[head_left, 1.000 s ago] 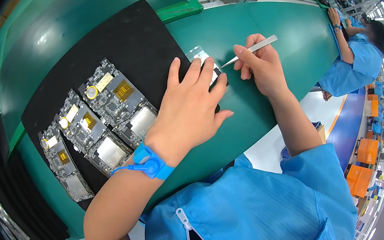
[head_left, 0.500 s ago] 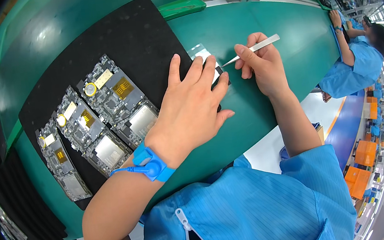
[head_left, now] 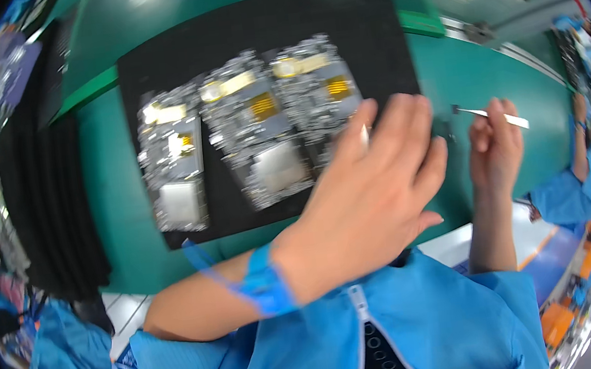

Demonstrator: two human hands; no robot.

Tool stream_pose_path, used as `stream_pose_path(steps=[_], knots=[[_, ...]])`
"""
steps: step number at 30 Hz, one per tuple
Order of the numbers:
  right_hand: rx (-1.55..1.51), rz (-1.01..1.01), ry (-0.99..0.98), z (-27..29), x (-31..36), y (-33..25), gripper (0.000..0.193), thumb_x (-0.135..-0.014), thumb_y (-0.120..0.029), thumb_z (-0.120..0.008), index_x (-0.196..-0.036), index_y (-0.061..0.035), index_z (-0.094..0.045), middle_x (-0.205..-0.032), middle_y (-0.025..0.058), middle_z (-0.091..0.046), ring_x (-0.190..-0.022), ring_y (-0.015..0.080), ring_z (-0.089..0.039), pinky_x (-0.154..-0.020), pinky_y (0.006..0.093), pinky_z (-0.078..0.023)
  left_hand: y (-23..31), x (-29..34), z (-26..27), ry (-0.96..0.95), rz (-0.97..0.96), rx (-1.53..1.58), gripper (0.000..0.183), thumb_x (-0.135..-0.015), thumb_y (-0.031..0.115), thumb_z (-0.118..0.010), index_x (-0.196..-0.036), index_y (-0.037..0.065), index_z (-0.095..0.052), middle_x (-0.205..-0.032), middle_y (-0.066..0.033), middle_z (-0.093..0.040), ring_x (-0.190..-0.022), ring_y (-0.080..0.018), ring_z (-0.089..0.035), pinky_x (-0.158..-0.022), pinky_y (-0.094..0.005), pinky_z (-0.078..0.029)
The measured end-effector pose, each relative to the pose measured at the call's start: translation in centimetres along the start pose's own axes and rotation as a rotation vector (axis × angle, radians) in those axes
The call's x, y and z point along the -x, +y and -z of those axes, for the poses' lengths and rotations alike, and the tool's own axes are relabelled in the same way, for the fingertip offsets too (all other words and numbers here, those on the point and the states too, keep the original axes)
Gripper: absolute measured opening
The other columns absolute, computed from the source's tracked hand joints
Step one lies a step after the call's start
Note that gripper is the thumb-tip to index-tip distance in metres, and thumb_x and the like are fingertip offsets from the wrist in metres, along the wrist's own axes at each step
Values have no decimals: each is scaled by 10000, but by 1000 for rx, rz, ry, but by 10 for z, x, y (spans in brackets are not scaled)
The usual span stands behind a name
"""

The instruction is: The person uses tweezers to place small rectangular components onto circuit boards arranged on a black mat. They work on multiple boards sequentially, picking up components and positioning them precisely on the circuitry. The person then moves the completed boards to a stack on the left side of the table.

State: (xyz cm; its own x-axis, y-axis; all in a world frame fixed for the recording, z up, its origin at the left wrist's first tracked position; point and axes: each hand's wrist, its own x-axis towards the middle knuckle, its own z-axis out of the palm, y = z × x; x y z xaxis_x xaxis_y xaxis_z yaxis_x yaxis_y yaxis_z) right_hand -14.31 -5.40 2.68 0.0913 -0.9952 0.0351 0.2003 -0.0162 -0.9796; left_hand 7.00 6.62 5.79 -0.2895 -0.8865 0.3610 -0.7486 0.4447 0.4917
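Three circuit boards stand side by side on a black mat: a left board, a middle board and a right board, each with a round yellow-rimmed part and a silver shield. My left hand, with a blue wrist strap, stretches its fingers over the lower part of the right board, hiding some of it; motion blurs the fingers. Off the mat's right side, my right hand pinches white tweezers. A small dark piece shows at their tip.
A green work surface lies under the mat. Black stacked trays or sheets stand at the left, and a green rail runs behind. A co-worker in blue is at the right, another person's blue garment at lower left.
The view has turned, so the boards now appear upright and nearer the middle. My left hand has moved from the white sheet to over the right board. A dark piece now shows at the tweezers' tip.
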Motion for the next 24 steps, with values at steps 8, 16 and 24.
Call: stream_pose_path(steps=[8,16,24], knots=[[-120,-127,-228,-95,29,-1,120,-962,-135,-536,-882,-86,-463,-667,71,-606,-422,50,-418,-398,177,-315,-30,156,51,161,793,-354,725,-853,397,-633,-1364,-49,-376,-1315,-342,-410,-1200,-488,-419,-996,-562,-316],[-92,-326,-434,-187,67,26,237,-907,-100,-625,-914,-57,-392,-686,139,-642,-457,99,-565,-417,181,-457,0,146,37,143,686,-355,558,-769,310,-716,-1221,16,-570,-1239,-221,-522,-1162,-381,-492,-1004,-549,-329],[87,-211,-517,-198,90,37,249,-889,-14,-617,-903,-42,-370,-733,62,-582,-621,117,-662,-488,186,-543,-34,159,20,327,354,-327,326,-717,111,-724,-1019,-4,-678,-1070,-157,-604,-981,-309,-582,-811,-425,-509]])
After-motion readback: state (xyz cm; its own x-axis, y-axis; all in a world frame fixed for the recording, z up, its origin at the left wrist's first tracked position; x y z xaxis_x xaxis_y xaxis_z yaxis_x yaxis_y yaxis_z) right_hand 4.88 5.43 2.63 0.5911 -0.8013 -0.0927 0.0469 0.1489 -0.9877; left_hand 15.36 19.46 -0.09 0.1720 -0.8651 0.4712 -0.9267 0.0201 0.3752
